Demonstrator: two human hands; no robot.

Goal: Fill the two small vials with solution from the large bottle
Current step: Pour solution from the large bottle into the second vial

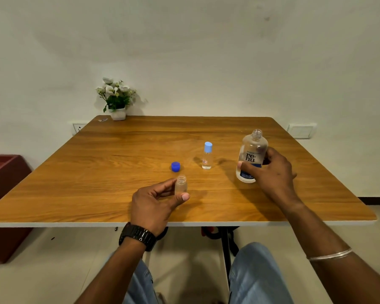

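Observation:
My left hand (pixel 156 202) holds a small clear vial (pixel 181 184) upright between thumb and fingers, near the table's front middle; the vial has no cap. Its dark blue cap (pixel 175 166) lies on the wood just behind it. A second small vial (pixel 207 156) with a light blue cap stands upright further back, apart from both hands. My right hand (pixel 270 170) grips the large clear bottle (pixel 251 155) with the "renu" label at the right; the bottle is uncapped and leans slightly.
The wooden table (pixel 119 154) has a white front edge. A white pot of artificial flowers (pixel 116 99) stands at the back left corner against the wall. A dark red box (pixel 2 183) sits to the left of the table.

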